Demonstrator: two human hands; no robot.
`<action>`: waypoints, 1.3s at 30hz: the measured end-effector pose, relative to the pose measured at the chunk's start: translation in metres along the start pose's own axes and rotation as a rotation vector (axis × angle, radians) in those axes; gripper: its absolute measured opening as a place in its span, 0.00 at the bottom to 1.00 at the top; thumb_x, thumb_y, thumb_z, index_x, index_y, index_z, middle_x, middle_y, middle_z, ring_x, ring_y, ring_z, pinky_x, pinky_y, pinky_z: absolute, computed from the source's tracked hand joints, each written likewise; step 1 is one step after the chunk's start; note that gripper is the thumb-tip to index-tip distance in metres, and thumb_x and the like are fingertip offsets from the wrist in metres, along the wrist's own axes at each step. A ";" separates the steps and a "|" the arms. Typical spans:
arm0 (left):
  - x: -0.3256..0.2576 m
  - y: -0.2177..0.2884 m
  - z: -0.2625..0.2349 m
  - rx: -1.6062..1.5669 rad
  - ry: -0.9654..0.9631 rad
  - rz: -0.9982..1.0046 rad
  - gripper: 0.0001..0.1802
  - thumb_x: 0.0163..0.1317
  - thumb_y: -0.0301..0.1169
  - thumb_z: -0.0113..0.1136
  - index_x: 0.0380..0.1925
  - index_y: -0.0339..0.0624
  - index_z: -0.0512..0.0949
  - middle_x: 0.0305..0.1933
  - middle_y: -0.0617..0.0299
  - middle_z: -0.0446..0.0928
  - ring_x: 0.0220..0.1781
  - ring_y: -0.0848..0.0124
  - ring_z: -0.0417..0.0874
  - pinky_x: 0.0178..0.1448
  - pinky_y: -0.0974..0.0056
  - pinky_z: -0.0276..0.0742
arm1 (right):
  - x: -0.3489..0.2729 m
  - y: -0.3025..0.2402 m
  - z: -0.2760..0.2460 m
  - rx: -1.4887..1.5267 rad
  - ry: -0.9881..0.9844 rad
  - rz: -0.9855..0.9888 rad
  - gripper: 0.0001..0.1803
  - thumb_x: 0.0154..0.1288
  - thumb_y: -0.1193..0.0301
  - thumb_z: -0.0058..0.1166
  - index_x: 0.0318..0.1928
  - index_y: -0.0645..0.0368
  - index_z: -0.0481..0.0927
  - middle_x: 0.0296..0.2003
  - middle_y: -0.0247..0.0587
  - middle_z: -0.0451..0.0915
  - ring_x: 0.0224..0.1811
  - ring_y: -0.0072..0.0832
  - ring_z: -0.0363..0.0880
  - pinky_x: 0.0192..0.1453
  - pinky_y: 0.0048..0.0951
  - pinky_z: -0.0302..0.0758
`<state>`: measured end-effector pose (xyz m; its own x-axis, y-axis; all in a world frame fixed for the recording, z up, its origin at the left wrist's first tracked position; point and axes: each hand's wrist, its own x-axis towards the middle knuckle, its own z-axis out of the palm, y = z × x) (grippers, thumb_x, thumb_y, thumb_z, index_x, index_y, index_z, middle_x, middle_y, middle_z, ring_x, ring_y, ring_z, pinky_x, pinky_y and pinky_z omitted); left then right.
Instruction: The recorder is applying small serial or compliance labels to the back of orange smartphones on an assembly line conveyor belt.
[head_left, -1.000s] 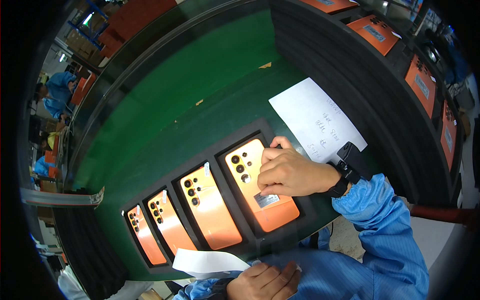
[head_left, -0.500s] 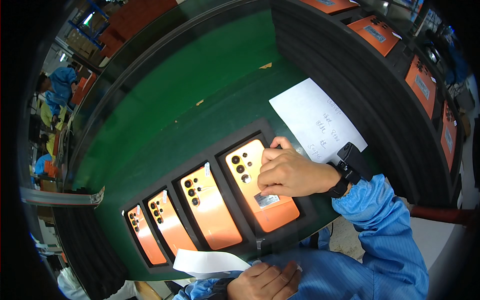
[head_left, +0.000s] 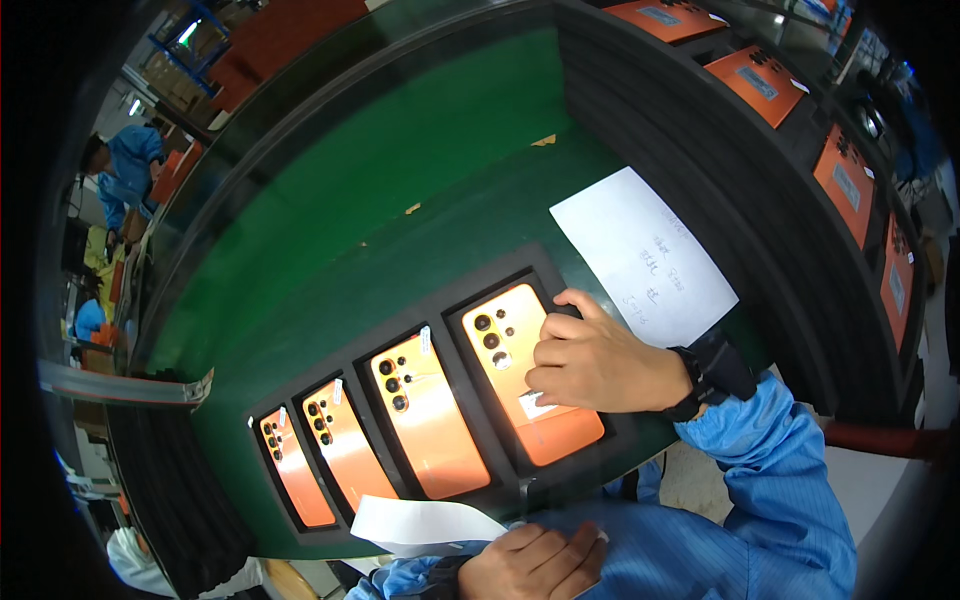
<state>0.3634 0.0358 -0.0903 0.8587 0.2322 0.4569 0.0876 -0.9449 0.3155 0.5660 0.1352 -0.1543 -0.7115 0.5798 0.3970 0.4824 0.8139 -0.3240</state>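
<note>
Over the right-hand orange phone (head_left: pixel 560 440), my right hand (head_left: pixel 610 365) has its fingers curled, with the fingertips at a small silvery label (head_left: pixel 535 404) on the phone's back. Whatever lies inside the curled fingers is hidden; a bit of something dark shows by the raised finger. Three more orange phones, (head_left: pixel 432 430) the nearest of them, lie camera side up in a row of slots in a black foam tray (head_left: pixel 440 275). At the lower edge, my left hand (head_left: pixel 535 565) is closed on a white paper strip (head_left: pixel 420 522), which curls out to the left.
A handwritten white sheet (head_left: pixel 645 250) lies on the green tabletop (head_left: pixel 400 270) beyond my right hand. Stacked black foam trays (head_left: pixel 740 220) rise at the right, the top one holding several labelled orange phones (head_left: pixel 845 187). More black foam (head_left: pixel 175 500) stands at left. A co-worker (head_left: pixel 130 170) is far left.
My right hand has shifted slightly right and down, and its fingertips now cover the label's right part. My left hand stays closed on the strip. The whole view has shifted a little.
</note>
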 end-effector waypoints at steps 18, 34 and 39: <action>0.011 -0.034 0.008 0.208 -0.095 -0.312 0.11 0.54 0.33 0.55 0.35 0.39 0.76 0.32 0.60 0.77 0.27 0.66 0.76 0.32 0.64 0.73 | 0.001 0.014 -0.005 -0.042 0.196 0.294 0.29 0.54 0.70 0.59 0.58 0.58 0.68 0.59 0.52 0.65 0.63 0.46 0.62 0.60 0.41 0.66; -0.006 -0.091 -0.067 -1.222 0.259 -1.007 0.19 0.50 0.15 0.43 0.44 0.34 0.73 0.40 0.60 0.76 0.42 0.73 0.77 0.50 0.68 0.72 | 0.040 -0.070 -0.050 0.178 0.532 0.113 0.16 0.49 0.78 0.60 0.42 0.64 0.79 0.38 0.43 0.77 0.39 0.39 0.75 0.43 0.36 0.72; -0.045 -0.053 -0.081 -1.216 0.257 -0.892 0.17 0.64 0.24 0.46 0.52 0.33 0.71 0.47 0.60 0.75 0.49 0.71 0.75 0.55 0.66 0.70 | 0.080 -0.096 -0.024 0.347 0.472 0.120 0.21 0.51 0.70 0.61 0.48 0.62 0.79 0.47 0.46 0.71 0.45 0.38 0.69 0.47 0.34 0.68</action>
<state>0.2791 0.0946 -0.0599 0.6327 0.7580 -0.1582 -0.0526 0.2459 0.9679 0.4749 0.1048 -0.0707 -0.3201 0.6858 0.6536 0.2934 0.7277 -0.6200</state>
